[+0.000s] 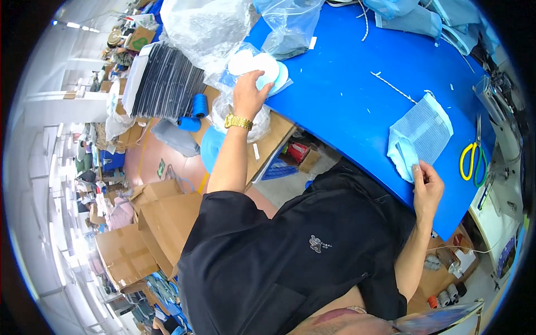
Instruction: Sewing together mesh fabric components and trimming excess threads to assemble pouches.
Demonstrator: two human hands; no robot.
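Note:
My left hand [250,95], with a gold watch on its wrist, reaches to the far left of the blue table. Its thumb and fingers are apart over a stack of round white and pale blue discs [264,68] lying on clear plastic. Whether the fingertips touch the discs, I cannot tell. At the right, my right hand [427,187] pinches the near edge of a light blue mesh fabric piece [425,129]. This piece lies on the table with its near left part folded over. A thin white cord runs from its far side.
Scissors with yellow and green handles [473,162] lie right of the mesh piece, beside a sewing machine [502,117]. Clear plastic bags [209,28] and a dark stack of sheets [167,81] stand far left. Blue thread spools [199,106] and cardboard boxes [162,218] are on the left.

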